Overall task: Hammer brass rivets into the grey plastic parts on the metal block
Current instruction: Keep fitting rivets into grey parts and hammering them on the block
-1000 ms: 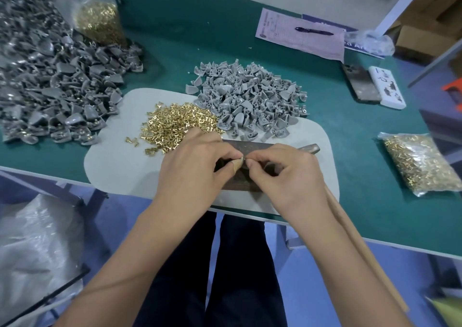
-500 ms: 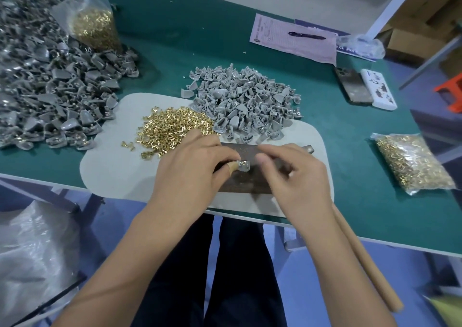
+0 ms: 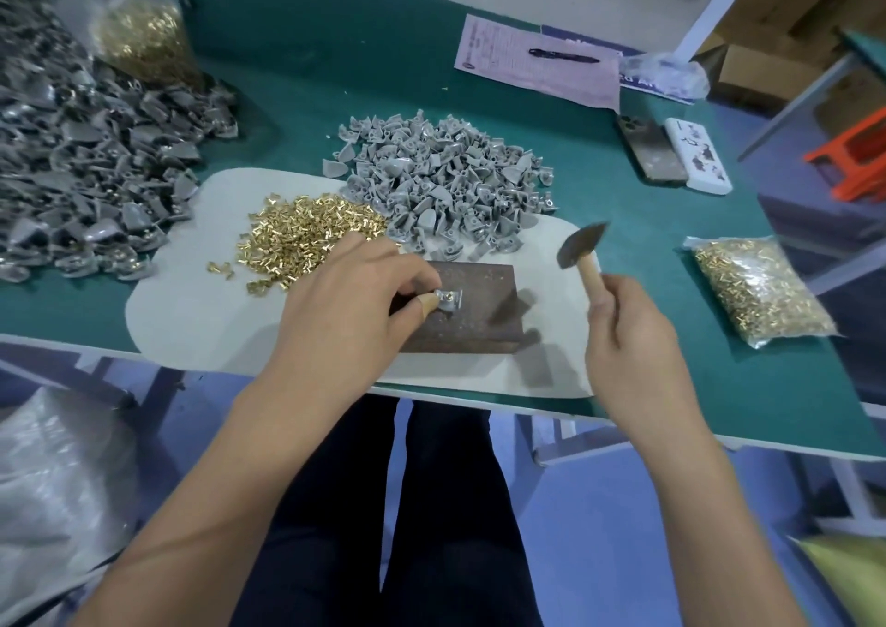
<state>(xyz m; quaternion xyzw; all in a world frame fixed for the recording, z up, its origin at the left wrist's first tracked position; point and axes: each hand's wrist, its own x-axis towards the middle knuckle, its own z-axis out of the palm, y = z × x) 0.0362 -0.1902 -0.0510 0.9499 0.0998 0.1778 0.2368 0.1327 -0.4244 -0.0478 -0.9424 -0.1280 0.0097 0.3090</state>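
Note:
A dark metal block lies on a pale mat near the table's front edge. On it sits one grey plastic part with a rivet in it. My left hand pinches that part at its left side between thumb and forefinger. My right hand grips the wooden handle of a small hammer, whose head is raised above and to the right of the block. Loose brass rivets lie heaped on the mat. A heap of grey plastic parts lies behind the block.
A big heap of grey parts fills the left of the green table. Bags of rivets stand at the back left and lie at the right. A paper with a pen, a phone and a white case lie far right.
My right hand has left the part, taken up the hammer from behind the block and lifted it to the right. My left hand still holds the part on the block.

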